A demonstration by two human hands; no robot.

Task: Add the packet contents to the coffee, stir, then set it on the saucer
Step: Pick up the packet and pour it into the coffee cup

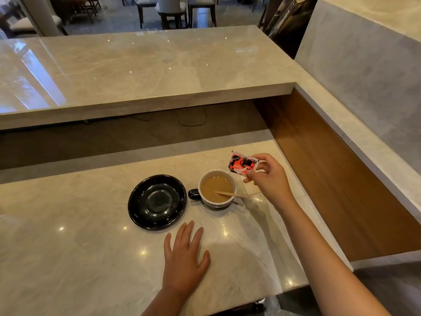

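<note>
A cup (206, 200) of milky coffee stands on the marble counter, its dark handle pointing left. A wooden stir stick (232, 194) leans in it, resting on the right rim. Just left of the cup lies an empty black saucer (157, 202). My right hand (266, 176) pinches a small red, black and white packet (242, 164) above the cup's upper right rim. My left hand (184, 256) lies flat on the counter below the saucer and cup, fingers spread, holding nothing.
A raised marble bar ledge (145, 71) runs across behind the counter. A wooden panel (330, 169) and a marble wall (364, 65) close the right side. The counter's front edge (296, 288) drops off near my right forearm. Chairs stand in the far background.
</note>
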